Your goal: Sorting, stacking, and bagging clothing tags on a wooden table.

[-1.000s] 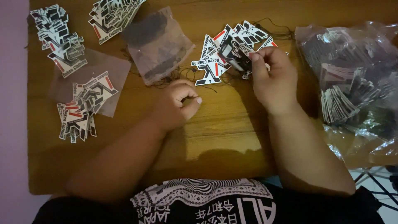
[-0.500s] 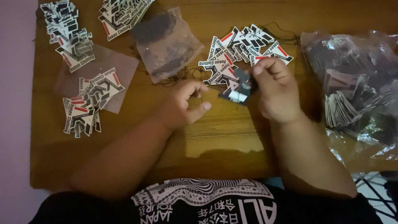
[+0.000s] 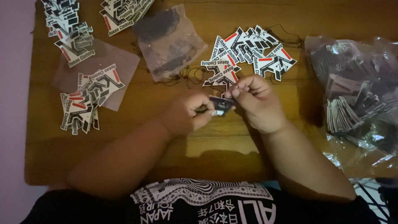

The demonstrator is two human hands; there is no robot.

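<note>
Tag [image 3: 222, 105] – small dark card pinched between left hand [image 3: 188, 114] & right hand [image 3: 258, 101], above tabletop [image 3: 232, 143] centre. Looks light, stiff-ish, bendable – hold by edges. Loose tag pile [image 3: 248, 52] at 12 o'clock.

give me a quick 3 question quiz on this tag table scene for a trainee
1. True or false: both hands meet on one small dark tag above the wooden table.
2. What lies just beyond the right hand? A) a loose pile of printed tags B) a pair of scissors C) a roll of tape
3. Fill in: at the table's right edge sits a big clear plastic ____ of stacked tags.

Key
1. True; the left hand pinches it too.
2. A
3. bag
</note>
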